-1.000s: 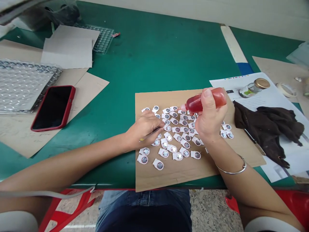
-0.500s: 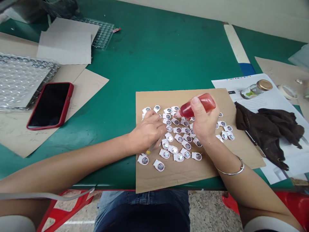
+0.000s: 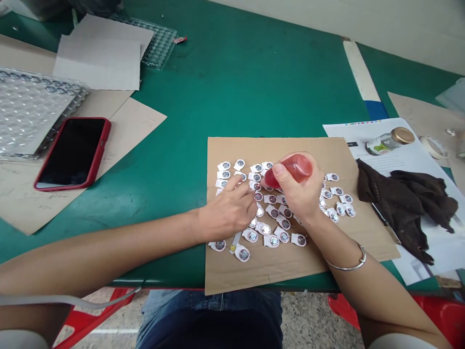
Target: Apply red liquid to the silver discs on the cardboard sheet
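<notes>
My right hand (image 3: 303,191) is wrapped round a small red squeeze bottle (image 3: 292,170), its nozzle end pointing left and down over rows of small white tabs (image 3: 271,241) with round silver-grey centres. Close to the nozzle, my left hand (image 3: 230,208) is closed, palm down. A thin pale stick with a yellow end (image 3: 233,246) sticks out beneath it, toward me. Its other end is hidden, as are the tips of my left fingers. The tabs lie on a sheet of brown cardboard (image 3: 236,278), partly covered by both hands.
A red-cased phone (image 3: 74,152) lies on card at left, beside bubble wrap (image 3: 29,111). At right, a dark cloth (image 3: 394,203), a metal tool (image 3: 387,223) and a gold-lidded jar (image 3: 390,140) rest about printed paper (image 3: 348,130). A grey cable (image 3: 72,301) crosses near my left arm.
The red bottle has tipped, its base now turned more toward me, and its nozzle has moved slightly down. My left hand has shifted a little right and down, with the stick.
</notes>
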Motion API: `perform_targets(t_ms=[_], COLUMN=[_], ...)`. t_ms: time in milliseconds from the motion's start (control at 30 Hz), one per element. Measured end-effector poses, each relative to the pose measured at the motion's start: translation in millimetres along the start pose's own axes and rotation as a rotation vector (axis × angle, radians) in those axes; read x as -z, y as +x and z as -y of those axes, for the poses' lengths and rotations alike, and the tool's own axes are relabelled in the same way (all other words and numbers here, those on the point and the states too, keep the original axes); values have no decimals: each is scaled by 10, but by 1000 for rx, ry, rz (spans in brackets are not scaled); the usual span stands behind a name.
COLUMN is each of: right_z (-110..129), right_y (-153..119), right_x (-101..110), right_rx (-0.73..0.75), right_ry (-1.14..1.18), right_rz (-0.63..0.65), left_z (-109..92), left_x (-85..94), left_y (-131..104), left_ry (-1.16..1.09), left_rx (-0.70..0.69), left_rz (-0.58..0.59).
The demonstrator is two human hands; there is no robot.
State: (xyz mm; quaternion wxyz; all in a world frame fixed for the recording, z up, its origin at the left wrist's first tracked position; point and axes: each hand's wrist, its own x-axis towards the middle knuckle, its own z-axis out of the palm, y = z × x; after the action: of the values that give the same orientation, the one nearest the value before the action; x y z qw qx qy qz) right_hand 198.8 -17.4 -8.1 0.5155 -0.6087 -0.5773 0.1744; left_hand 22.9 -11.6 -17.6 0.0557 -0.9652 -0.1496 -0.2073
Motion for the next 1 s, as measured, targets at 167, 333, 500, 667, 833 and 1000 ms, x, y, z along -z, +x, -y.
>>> perform_targets(t_ms=[167,333,500,667,833,1000], right_z=[15,6,-13,-37,-48,-66], right_y=[-3,-5,-9,-4,-3,-5], right_x=[-4,-15,-30,-35,-37,-40], right_rx=[-5,-10,-8,-51,-31,-16], right_ry=[-20,-15,-19,-5,-20,-37], right_rz=[7,12,3,11,3,6], left_z=[2,4,1,-3,-1,2], left_x=[-7,-14,-26,-29,-24,-23], left_y=[-11,-11,-16,-19,-12,-7], left_ry=[19,19,21,19,11,6], left_rx=[5,4,3,5,6,5], left_rz=[-5,-3,-10,-11,-2,1])
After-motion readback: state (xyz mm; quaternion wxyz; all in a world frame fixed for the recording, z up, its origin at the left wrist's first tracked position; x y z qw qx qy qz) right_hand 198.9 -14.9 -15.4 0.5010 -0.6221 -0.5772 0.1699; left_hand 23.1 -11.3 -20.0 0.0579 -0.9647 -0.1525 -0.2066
